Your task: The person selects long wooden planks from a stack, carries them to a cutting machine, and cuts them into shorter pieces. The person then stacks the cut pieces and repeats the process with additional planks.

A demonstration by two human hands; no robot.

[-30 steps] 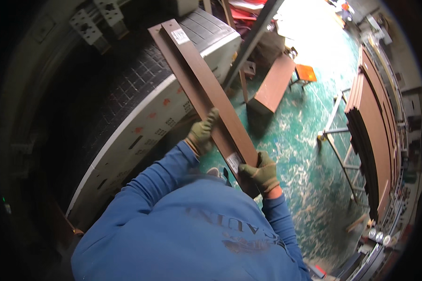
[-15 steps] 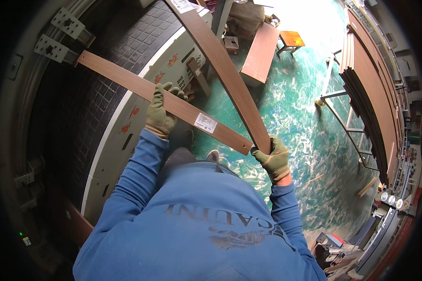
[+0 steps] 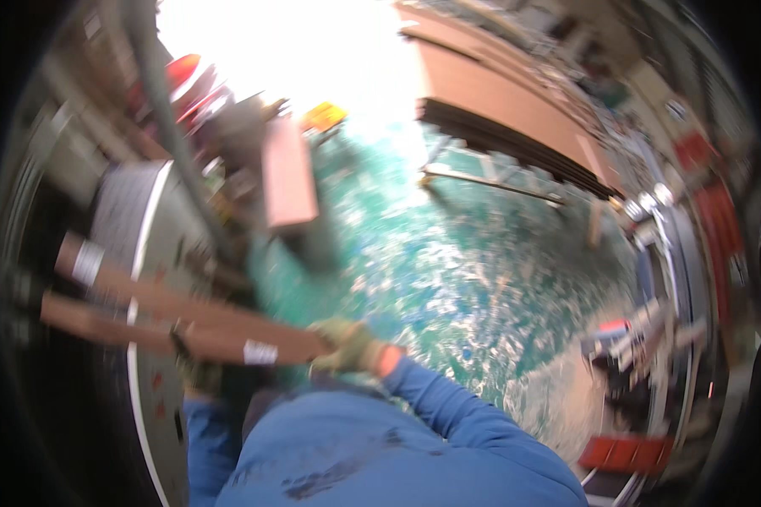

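Note:
Two long brown wooden boards lie across my front, both reaching out to the left and blurred by motion. The farther board (image 3: 165,294) has a white label near its left end; the nearer board (image 3: 101,323) has one near its right end. My right hand (image 3: 347,345), in a green work glove, is closed round the right end of the boards, where they overlap. In shadow, my left hand (image 3: 199,370) grips the nearer board from below, around its middle. Most of its fingers are hidden or smeared.
To the left stands a pale machine bed (image 3: 152,397) with a white edge. Ahead are a brown box-shaped block (image 3: 289,177) and an orange-topped stool (image 3: 324,117). A rack holds stacked brown panels (image 3: 490,93) at the far right. A red object (image 3: 626,455) lies at lower right.
My view has swung to the right. The two boards, crossing at an angle before, now lie nearly alongside each other, pointing left. Both hands stay on them.

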